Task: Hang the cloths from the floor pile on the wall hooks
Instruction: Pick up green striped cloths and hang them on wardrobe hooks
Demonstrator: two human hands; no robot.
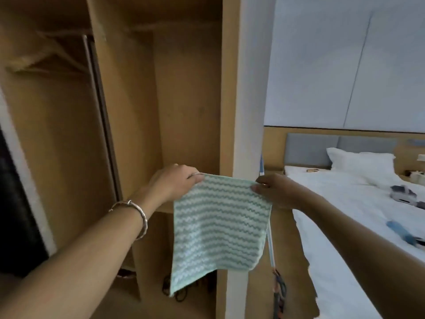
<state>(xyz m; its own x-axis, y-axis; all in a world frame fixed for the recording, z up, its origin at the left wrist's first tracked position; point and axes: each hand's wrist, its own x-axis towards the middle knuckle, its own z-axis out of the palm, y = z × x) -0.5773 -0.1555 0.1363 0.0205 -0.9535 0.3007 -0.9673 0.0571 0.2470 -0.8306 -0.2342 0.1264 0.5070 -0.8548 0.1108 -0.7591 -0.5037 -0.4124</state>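
A green cloth with wavy stripes (218, 226) is held up in the air by its two top corners, spread flat and hanging straight down in front of an open wooden wardrobe (184, 100). Its top left corner is pinched by the left hand (174, 183), whose fingers (195, 179) are curled round the edge; a thin loop can be made out at that corner, just above the fingers. The top right corner is pinched between the thumb and fingers (256, 187) of the right hand (276, 189). A silver bangle (135, 215) is worn on the left wrist. The lower edge of the cloth hangs free, well above the floor, with one bottom corner drooping lower at the left. Behind the right edge of the cloth a pale blue pole (271, 249) is seen, upright against a white wall edge (248, 111). To the right, a bed (333, 203) with white sheets and a white pillow (358, 164) is in view; small blurred items are scattered on it.
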